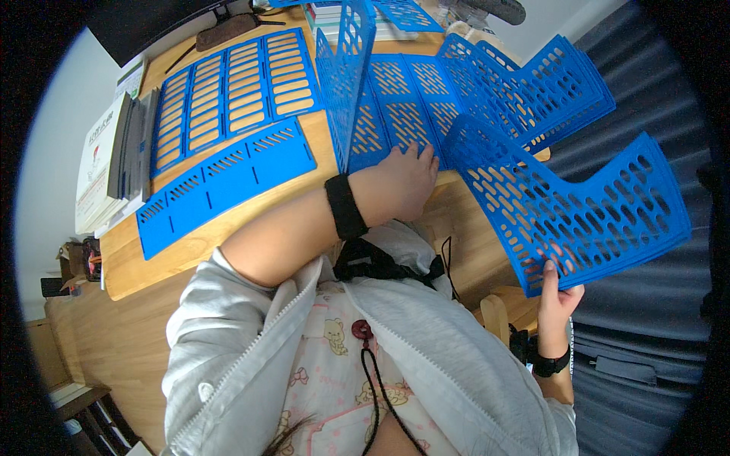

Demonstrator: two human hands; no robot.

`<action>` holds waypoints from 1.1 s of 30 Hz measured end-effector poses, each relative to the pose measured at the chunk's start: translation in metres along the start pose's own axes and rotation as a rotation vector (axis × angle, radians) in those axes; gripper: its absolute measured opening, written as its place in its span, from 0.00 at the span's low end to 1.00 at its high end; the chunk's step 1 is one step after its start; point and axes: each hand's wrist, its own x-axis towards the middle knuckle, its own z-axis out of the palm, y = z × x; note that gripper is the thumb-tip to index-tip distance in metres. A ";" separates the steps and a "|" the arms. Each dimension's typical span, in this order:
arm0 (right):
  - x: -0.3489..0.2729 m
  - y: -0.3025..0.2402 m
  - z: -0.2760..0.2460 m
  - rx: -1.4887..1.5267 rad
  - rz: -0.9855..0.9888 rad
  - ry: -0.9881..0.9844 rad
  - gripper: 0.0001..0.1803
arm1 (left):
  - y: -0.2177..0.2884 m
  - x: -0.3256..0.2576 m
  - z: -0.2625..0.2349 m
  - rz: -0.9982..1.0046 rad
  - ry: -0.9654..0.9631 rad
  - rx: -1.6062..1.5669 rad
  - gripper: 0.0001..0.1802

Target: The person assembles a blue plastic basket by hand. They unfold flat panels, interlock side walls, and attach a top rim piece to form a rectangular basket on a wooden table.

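My right hand [559, 292] grips the lower edge of a blue perforated plastic side panel [559, 205], its thumb on the near face. The panel has a deep curved cutout and is raised at a slant off the table's right side. My left hand [407, 178] lies with its fingers on the near edge of a flat blue slotted panel [407, 114]; its thumb is hidden. An upright blue divider [353, 83] stands just left of that hand. Further blue cutout panels [555, 87] stand at the back right.
On the wooden table [125, 262] lie a large blue grid panel [236, 91] and a narrow blue strip panel [228, 186]. Books [106, 163] stand at the left edge. A monitor [152, 26] is at the back left, more books [327, 19] at the back. A dark curtain [631, 319] hangs right.
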 end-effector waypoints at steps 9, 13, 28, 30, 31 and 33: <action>-0.012 -0.006 0.000 -0.020 0.152 -0.233 0.14 | 0.001 0.000 -0.004 -0.001 -0.026 0.031 0.39; -0.015 -0.008 0.000 -0.298 0.010 -0.395 0.14 | 0.001 -0.001 -0.004 0.010 -0.031 0.041 0.38; -0.034 0.000 0.003 -0.606 0.028 -0.353 0.15 | 0.003 -0.001 -0.008 0.003 -0.095 0.057 0.38; -0.036 0.003 0.004 -0.463 0.148 -0.306 0.15 | 0.003 0.000 -0.009 -0.002 -0.100 0.030 0.38; -0.037 0.004 0.003 -0.623 0.026 -0.323 0.16 | 0.003 0.001 -0.010 -0.004 -0.098 0.015 0.38; -0.039 0.005 0.003 -0.907 -0.246 -0.348 0.17 | 0.003 0.002 -0.011 -0.026 -0.114 0.009 0.38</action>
